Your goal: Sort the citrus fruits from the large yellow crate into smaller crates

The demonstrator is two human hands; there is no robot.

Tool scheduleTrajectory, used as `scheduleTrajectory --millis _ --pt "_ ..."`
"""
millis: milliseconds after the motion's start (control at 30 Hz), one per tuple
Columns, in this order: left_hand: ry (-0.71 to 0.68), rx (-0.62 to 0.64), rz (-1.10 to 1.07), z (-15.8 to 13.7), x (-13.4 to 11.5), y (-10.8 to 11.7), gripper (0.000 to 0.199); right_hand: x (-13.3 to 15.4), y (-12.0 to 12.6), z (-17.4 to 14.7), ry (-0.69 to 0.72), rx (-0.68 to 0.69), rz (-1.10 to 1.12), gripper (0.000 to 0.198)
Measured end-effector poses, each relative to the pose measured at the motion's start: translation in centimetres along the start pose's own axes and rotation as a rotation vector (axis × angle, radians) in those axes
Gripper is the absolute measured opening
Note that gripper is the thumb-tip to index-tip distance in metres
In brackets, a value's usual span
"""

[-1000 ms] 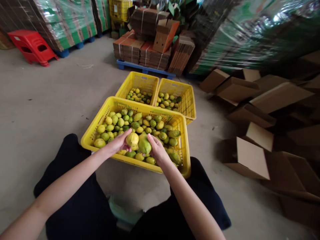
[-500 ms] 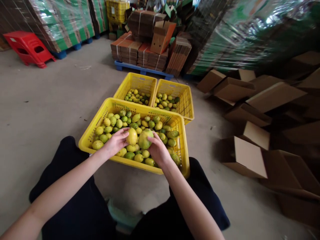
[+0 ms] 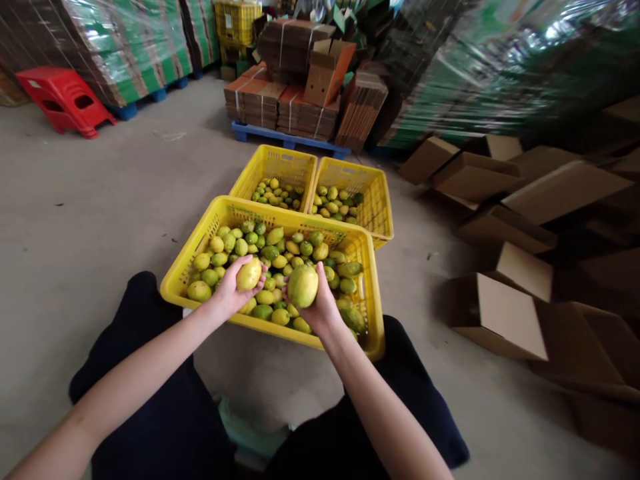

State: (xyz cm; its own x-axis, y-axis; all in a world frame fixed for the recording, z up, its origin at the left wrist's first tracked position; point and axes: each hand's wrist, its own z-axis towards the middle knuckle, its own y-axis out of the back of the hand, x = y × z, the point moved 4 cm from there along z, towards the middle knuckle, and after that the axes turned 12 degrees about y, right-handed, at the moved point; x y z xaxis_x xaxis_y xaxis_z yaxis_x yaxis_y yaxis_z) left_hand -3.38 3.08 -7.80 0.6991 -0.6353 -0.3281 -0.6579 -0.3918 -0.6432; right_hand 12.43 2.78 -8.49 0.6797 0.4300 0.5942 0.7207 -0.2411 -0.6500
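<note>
Over the near yellow crate (image 3: 200, 220), my left hand (image 3: 231, 288) has its fingers curled round a yellow lemon (image 3: 249, 274). My right hand (image 3: 324, 305) cups a larger yellow-green lemon (image 3: 303, 287) from below and the right side. The two held fruits are apart, with a gap between them. Beneath my hands the crate is filled with many loose lemons (image 3: 265, 312), some yellow and some green. Parts of the front ones are hidden by my hands.
Behind stand two more yellow crates (image 3: 320, 170) with lemons low inside. Flattened cartons (image 3: 255, 107) lie on a blue pallet (image 3: 290, 140). Open cardboard boxes (image 3: 510, 313) crowd the floor at right. A red stool (image 3: 67, 100) stands far left, near wrapped pallets (image 3: 135, 47).
My hands have moved apart, each still with its lemon. The right-hand lemon has come lower and now rests in the cupped palm; the left palm has turned up. The view has shifted slightly.
</note>
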Motion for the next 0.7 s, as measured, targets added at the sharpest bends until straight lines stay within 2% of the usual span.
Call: scheduleTrajectory --millis 200,400,500,567,700 --pt "0.087 -0.08 0.048 0.6 0.7 0.1 0.025 -0.3 0.7 0.2 0.028 -0.015 -0.013 0.053" --pt "0.101 -0.056 0.053 0.5 0.9 0.1 0.031 -0.3 0.6 0.3 0.02 0.128 -0.063 0.057" --pt "0.052 -0.053 0.066 0.4 0.6 0.2 0.017 0.1 0.1 -0.1 0.032 0.162 -0.073 0.047" --pt "0.011 -0.074 0.073 0.4 0.4 0.4 0.009 0.5 0.0 -0.4 0.07 0.131 -0.069 0.035" --pt "0.021 -0.06 0.036 0.8 0.4 0.8 0.024 0.7 0.4 -0.6 0.112 0.015 -0.055 0.028"
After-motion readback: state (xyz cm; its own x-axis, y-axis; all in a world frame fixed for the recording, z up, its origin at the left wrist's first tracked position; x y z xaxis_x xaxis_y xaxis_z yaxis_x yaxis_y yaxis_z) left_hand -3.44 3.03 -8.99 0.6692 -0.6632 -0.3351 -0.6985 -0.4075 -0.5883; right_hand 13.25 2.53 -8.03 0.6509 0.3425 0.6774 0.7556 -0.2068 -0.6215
